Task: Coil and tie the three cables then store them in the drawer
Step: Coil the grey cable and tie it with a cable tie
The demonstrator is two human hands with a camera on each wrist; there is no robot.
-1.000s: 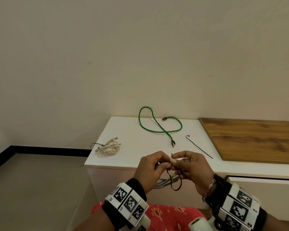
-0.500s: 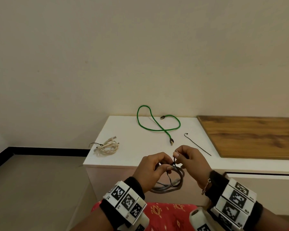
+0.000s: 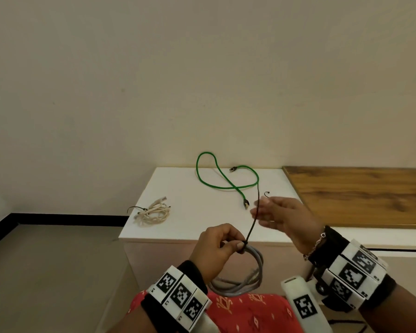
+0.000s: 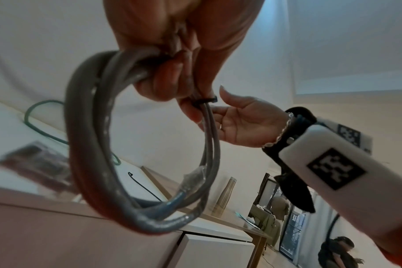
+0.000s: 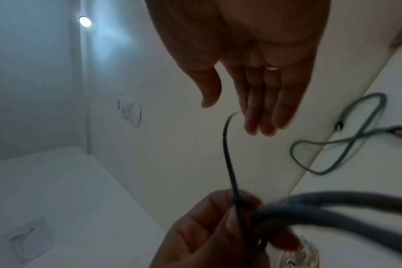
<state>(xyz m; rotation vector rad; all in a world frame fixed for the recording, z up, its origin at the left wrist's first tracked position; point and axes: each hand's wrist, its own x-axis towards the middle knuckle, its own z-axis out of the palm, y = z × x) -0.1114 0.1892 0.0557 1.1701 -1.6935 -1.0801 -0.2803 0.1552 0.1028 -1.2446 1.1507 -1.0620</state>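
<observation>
Right hand [image 3: 282, 216] has let go, fingers straight; left hand [image 3: 215, 248] pinches tied grey cable [image 3: 247, 275]. No readable writing.

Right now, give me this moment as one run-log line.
left hand: grips grey coiled cable at black zip tie | right hand: open, tie tail free | green cable: uncoiled on cabinet top

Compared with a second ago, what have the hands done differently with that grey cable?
The right hand let go of the black tie, opened and drew up and away; the tie's tail now sticks up, cinched round the grey cable. The left hand still grips the coil at the tie. The green cable, cream bundle and spare tie stayed put.
</observation>
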